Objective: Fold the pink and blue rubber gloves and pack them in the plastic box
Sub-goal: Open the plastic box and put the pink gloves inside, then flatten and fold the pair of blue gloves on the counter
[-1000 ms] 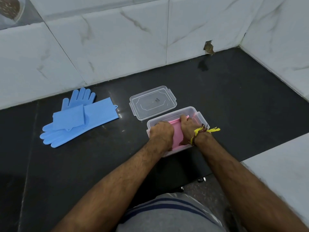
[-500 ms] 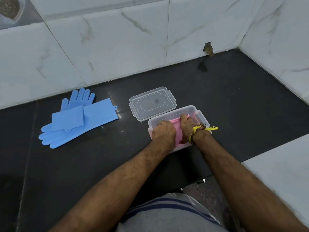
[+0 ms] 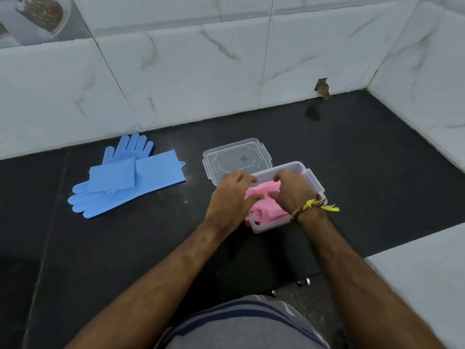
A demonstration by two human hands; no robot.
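The clear plastic box point(image 3: 315, 181) stands open on the black counter, right of centre. Folded pink gloves point(image 3: 266, 211) lie inside it, bunched and partly risen above the rim. My left hand point(image 3: 232, 195) presses on their left part, fingers curled over the pink rubber. My right hand point(image 3: 292, 188), with a yellow thread on the wrist, grips their right part inside the box. The blue gloves point(image 3: 125, 177) lie flat on the counter to the left, one partly folded over the other.
The box's clear lid point(image 3: 236, 157) lies upside up just behind the box. White marble walls close the counter at the back and right. A white ledge point(image 3: 422, 280) sits at the near right. A chipped hole point(image 3: 322, 88) marks the back wall.
Both hands have shifted toward the far side of the box, and the pink gloves now show bunched up at the near end.
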